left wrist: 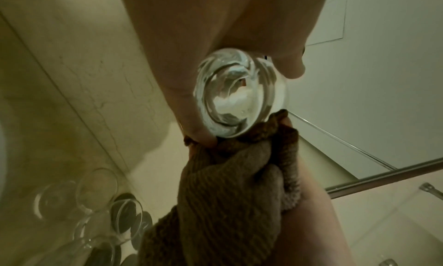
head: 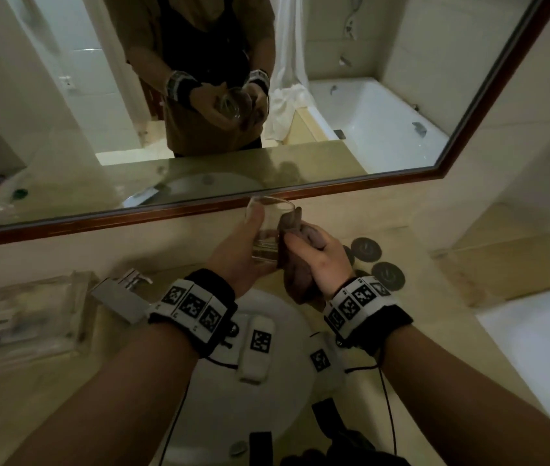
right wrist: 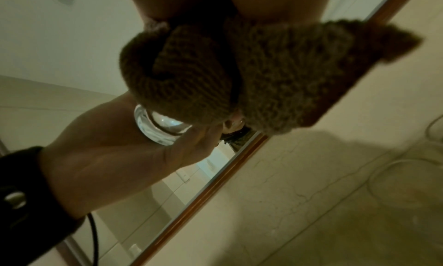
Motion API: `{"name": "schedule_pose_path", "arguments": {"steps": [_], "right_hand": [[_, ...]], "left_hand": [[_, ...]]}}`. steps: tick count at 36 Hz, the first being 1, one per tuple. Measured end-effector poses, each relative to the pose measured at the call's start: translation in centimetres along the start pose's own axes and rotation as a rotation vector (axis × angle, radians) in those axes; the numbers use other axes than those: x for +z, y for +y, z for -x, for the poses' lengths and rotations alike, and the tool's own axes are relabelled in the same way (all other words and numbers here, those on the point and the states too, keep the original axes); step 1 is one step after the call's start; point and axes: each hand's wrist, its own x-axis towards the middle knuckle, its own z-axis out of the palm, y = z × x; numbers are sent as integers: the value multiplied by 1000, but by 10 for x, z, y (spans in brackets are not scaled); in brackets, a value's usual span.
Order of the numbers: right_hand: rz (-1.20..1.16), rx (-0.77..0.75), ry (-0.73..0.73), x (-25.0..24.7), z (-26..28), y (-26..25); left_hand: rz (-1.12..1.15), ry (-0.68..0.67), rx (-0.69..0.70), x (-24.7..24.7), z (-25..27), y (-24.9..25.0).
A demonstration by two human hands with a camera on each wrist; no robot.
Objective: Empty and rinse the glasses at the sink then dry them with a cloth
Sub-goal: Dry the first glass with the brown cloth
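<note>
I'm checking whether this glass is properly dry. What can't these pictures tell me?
- Clear glass tumbler: droplets too small to see in the head view.
- Its far wall: hidden by the brown ribbed cloth and right hand.
- Its rim: cut off by the left hand in the left wrist view.

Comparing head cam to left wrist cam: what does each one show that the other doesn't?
Only the head view shows the white sink, the faucet, the wood-framed mirror with the person's reflection, and the dark round coasters with nothing on them.

Only the left wrist view shows the glass's thick base from below, plus other glasses lying near the coasters.

Both show the left hand holding the glass while the right hand presses the brown cloth against it.
</note>
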Motion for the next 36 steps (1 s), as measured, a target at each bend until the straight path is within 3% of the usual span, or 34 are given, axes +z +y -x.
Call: {"name": "schedule_pose_path", "arguments": {"steps": [12,22,29,36], "right_hand": [[33,86,47,-49,7,21],[-192,92,149,-66,-5,9],[-217,80,211,-80,-13,9],[-186,59,340,-104,-20,11]], "left_hand": [[-92,-87,-50,32,-19,-17],[-55,33,-73,34,-25,-24],[-27,141,-113,29,-34,-30],[-146,133,-137,38,-54,-31]]}}
